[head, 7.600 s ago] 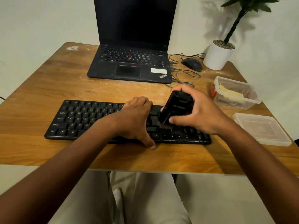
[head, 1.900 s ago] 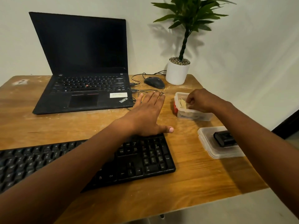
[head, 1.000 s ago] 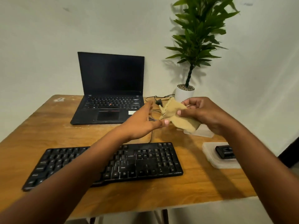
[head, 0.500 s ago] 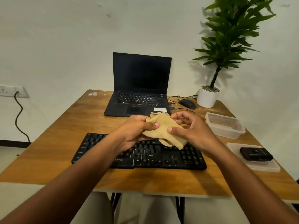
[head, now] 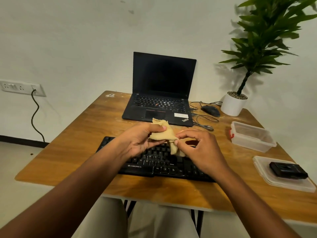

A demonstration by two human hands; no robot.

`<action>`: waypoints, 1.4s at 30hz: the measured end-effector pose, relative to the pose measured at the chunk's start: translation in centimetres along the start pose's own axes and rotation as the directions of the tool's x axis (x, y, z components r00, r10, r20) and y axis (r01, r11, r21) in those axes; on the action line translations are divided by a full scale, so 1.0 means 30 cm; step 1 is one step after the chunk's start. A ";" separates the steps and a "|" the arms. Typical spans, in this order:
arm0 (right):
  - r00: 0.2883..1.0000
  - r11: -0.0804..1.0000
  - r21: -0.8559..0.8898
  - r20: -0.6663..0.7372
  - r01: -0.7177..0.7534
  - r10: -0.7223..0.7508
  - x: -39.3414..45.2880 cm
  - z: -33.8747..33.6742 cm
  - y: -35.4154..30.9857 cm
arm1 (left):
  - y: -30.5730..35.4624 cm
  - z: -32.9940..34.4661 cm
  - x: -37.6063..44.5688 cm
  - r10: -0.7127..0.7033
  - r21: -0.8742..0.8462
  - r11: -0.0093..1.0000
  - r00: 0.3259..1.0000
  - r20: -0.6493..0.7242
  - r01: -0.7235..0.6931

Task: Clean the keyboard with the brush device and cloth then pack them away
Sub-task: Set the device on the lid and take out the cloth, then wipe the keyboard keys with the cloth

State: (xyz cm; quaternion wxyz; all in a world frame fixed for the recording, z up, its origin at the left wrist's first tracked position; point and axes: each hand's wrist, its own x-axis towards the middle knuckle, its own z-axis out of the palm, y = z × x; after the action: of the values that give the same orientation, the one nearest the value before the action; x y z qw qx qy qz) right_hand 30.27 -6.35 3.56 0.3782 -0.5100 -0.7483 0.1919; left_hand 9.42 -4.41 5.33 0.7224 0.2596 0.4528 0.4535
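The tan cloth (head: 163, 134) hangs between both hands above the keyboard (head: 159, 162). The left hand (head: 140, 141) pinches its upper fold under the thumb; the right hand (head: 199, 148) pinches its lower edge, fingers curled. The brush device (head: 287, 171) lies well right of the right hand.

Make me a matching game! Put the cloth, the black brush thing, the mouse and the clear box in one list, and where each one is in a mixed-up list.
Things:
1. cloth
2. brush device
3. mouse
4. clear box

Places:
A. lying on the flat plastic lid at the table's right edge
B. held up in both hands, left hand and right hand, above the keyboard
C. standing open between the plant pot and the lid
D. beside the laptop, close to the plant pot

Pairs: 1-B, 2-A, 3-D, 4-C
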 end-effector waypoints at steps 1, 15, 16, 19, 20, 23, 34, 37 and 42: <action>1.000 0.998 0.061 0.020 -0.015 0.014 0.002 0.002 -0.002 | 0.003 -0.004 -0.003 -0.001 0.009 1.000 1.000 0.005 0.001; 0.942 0.840 0.434 0.219 -0.326 0.253 0.085 -0.036 -0.082 | 0.047 -0.058 -0.063 0.073 0.542 0.825 0.981 0.181 -0.161; 0.945 0.853 0.418 0.221 -0.314 0.240 0.094 -0.037 -0.088 | 0.051 -0.059 -0.065 0.069 0.582 0.793 0.976 0.206 -0.179; 0.942 0.868 0.387 0.244 -0.313 0.231 0.122 -0.039 -0.111 | 0.059 -0.050 -0.070 0.111 0.701 0.668 0.965 0.237 -0.249; 0.938 0.865 0.386 0.257 -0.320 0.232 0.132 -0.040 -0.119 | 0.061 -0.045 -0.065 0.163 0.740 0.608 0.957 0.239 -0.288; 0.920 0.852 0.388 0.310 -0.353 0.240 0.158 -0.050 -0.143 | 0.075 -0.039 -0.055 0.325 0.771 0.507 0.914 0.242 -0.385; 0.806 0.509 0.647 0.561 -0.568 0.187 0.170 -0.096 -0.099 | 0.142 -0.076 -0.078 0.339 0.527 0.772 0.932 0.132 -0.355; 0.778 0.415 0.662 0.575 -0.624 0.254 0.154 -0.065 -0.097 | 0.142 -0.090 -0.089 0.318 0.506 0.800 0.943 0.100 -0.323; 0.776 0.116 0.800 0.519 -0.588 0.358 0.139 0.014 -0.104 | 0.119 -0.113 -0.088 0.270 0.343 0.895 0.959 0.089 -0.284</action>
State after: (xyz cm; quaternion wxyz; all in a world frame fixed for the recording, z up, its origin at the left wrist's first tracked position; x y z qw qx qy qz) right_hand 27.22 -3.77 6.94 0.4422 -0.3770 -0.3167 0.7497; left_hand 4.45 -5.25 7.70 0.6009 0.4554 0.4709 0.4581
